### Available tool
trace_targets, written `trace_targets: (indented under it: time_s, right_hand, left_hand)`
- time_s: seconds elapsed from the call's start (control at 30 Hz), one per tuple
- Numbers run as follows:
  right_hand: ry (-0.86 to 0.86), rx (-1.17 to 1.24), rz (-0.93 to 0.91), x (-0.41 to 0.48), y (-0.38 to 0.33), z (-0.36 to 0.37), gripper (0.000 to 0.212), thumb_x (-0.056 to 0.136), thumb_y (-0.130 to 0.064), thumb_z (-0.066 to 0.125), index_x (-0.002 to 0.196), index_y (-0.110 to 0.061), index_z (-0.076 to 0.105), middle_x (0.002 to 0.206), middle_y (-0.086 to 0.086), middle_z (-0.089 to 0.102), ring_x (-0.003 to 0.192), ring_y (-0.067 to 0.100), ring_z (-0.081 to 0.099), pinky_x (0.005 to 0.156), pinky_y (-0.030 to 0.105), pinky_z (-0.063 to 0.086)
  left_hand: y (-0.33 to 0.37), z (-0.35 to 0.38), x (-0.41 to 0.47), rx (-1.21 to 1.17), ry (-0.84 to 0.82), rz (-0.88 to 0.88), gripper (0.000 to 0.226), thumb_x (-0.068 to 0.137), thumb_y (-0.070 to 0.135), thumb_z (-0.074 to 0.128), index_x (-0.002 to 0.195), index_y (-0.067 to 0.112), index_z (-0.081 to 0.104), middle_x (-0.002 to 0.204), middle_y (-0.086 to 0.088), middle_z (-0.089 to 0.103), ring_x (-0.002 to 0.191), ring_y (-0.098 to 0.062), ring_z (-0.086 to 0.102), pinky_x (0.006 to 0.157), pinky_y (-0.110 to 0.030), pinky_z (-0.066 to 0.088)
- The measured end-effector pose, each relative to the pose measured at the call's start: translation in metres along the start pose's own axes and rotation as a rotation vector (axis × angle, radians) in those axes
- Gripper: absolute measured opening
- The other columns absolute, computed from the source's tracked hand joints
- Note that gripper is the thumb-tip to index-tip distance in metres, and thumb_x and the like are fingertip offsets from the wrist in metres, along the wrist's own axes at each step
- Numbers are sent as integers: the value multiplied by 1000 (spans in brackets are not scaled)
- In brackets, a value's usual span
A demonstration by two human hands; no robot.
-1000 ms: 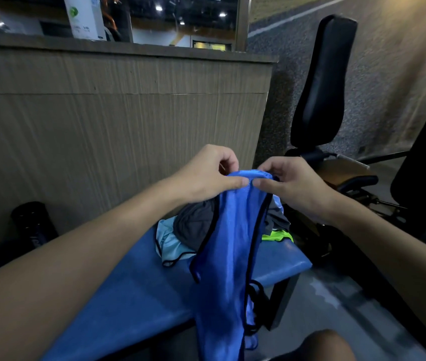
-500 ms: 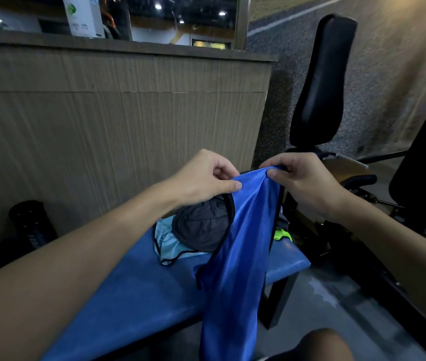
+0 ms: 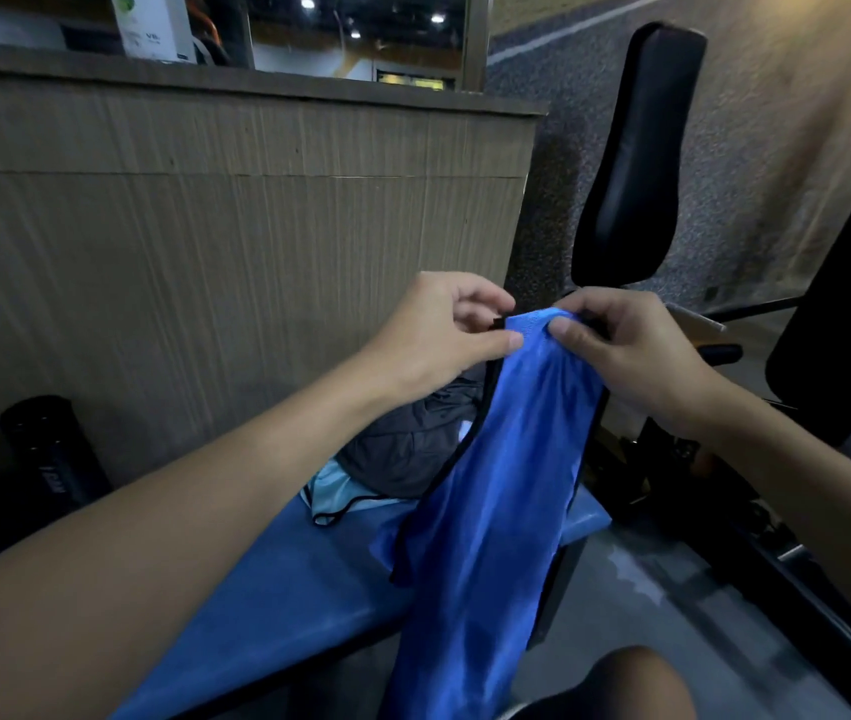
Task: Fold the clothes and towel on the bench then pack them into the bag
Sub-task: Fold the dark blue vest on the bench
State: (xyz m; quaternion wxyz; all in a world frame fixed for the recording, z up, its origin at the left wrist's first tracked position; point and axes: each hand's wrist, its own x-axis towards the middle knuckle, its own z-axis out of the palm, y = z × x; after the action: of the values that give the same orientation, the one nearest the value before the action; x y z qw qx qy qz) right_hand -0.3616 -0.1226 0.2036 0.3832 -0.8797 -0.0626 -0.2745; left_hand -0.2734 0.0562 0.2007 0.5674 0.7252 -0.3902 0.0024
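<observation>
A shiny blue garment with black trim (image 3: 496, 491) hangs from both my hands in front of me, its lower end near my knee. My left hand (image 3: 444, 335) pinches its top edge on the left; my right hand (image 3: 620, 350) pinches the same edge on the right, the two close together. Behind it on the blue padded bench (image 3: 267, 584) lies a crumpled dark grey garment (image 3: 407, 444) on top of a light blue one (image 3: 335, 491). No bag shows in this view.
A wood-panelled counter wall (image 3: 205, 252) runs along the bench's far side. A black cylinder (image 3: 49, 454) stands on the floor at left. Black gym machines with a padded backrest (image 3: 631, 158) crowd the right. My knee (image 3: 626, 683) is at the bottom.
My hands spread the top edge apart half a second ago and have now come back together, gathering the blue garment's top edge between them. The clothes on the bench lie as before.
</observation>
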Motion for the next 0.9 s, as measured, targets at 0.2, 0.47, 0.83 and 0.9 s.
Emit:
trace_targets:
  time_s: [0.2,0.47,0.83,0.9]
  right_hand:
    - [-100,0,76,-11,8,-11,6,91,-11,67,96,-14,68,88,1,70,77,4,60,72,20,48]
    - [-117,-75,-16,-14,3,-7,14,97,-4,55,87,-10,61,71,-8,56,62,-8,50,61,8,38]
    - [-67,-166,48,-14,5,-12,13,98,-9,53,89,-4,61,70,11,57,61,6,46,56,20,38]
    - [-24,-207,35,-15,3,-13,13,97,-10,52,87,-6,60,67,7,55,56,5,44,52,18,36]
  left_hand:
    - [-5,14,-3,4,-63,7,16,80,1,79,90,9,70,75,-6,66,70,-12,60,72,-31,51]
    - [-19,32,-6,-73,-162,-36,29,83,2,76,107,6,60,87,-14,67,80,-17,61,85,-39,55]
    - [-40,41,-17,-90,-317,-118,19,89,3,70,75,14,63,72,1,66,68,-10,58,69,-28,48]
    - [-45,41,-21,-16,-402,-125,32,89,5,71,64,22,61,60,17,60,58,3,51,61,-14,42]
